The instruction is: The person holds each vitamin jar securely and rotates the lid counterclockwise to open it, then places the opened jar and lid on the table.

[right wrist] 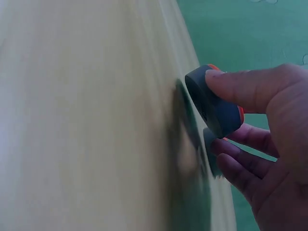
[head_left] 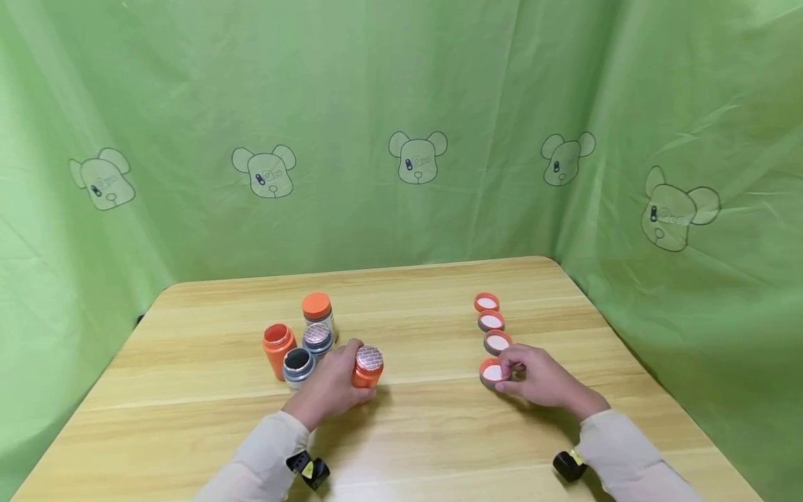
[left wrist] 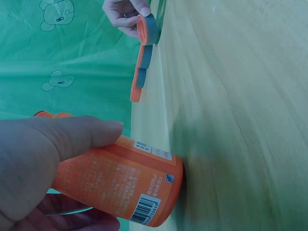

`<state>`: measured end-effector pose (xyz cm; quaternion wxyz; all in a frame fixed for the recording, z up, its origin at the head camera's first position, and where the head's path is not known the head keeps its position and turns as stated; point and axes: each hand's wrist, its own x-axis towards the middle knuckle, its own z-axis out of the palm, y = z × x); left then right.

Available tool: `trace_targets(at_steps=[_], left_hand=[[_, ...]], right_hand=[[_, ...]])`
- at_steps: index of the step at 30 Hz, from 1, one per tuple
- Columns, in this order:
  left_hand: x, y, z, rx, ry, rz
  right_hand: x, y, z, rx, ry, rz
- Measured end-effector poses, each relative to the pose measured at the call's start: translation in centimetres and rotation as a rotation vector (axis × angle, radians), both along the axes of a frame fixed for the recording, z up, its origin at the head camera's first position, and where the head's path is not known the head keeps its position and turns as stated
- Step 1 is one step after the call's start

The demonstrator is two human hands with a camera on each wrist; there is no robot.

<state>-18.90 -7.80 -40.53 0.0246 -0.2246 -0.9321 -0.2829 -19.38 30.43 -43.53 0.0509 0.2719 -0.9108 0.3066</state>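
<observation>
My left hand (head_left: 331,385) grips an orange bottle (left wrist: 120,180) round its side. A foil seal covers its mouth in the head view, and the left wrist view shows a barcode near its base. With thumb and fingers my right hand (head_left: 541,376) pinches the nearest cap (right wrist: 214,103), grey outside and orange at the rim, its white liner facing up. Three more upturned caps (head_left: 491,321) run in a line behind it. Just left of my left hand stand an open grey bottle (head_left: 298,365), a foil-sealed grey bottle (head_left: 318,337) and an open orange bottle (head_left: 278,348).
Behind the grouped bottles is a grey bottle with an orange lid (head_left: 316,307). The wooden table (head_left: 426,446) has rounded far corners, and a green curtain (head_left: 351,230) with bear-head drawings hangs around it. Black wrist cameras (head_left: 569,466) hang under the sleeves.
</observation>
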Motion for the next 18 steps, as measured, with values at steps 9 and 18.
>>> trace_targets(at_steps=[9,18], left_hand=[[0.0,-0.2,0.3,0.015,0.026,0.032],[0.2,-0.1,0.7,0.012,0.028,0.059]], right_hand=[[-0.3,1.0,-0.8,0.025,-0.027,-0.084],[-1.1,1.2,-1.1,0.037,-0.056,-0.131]])
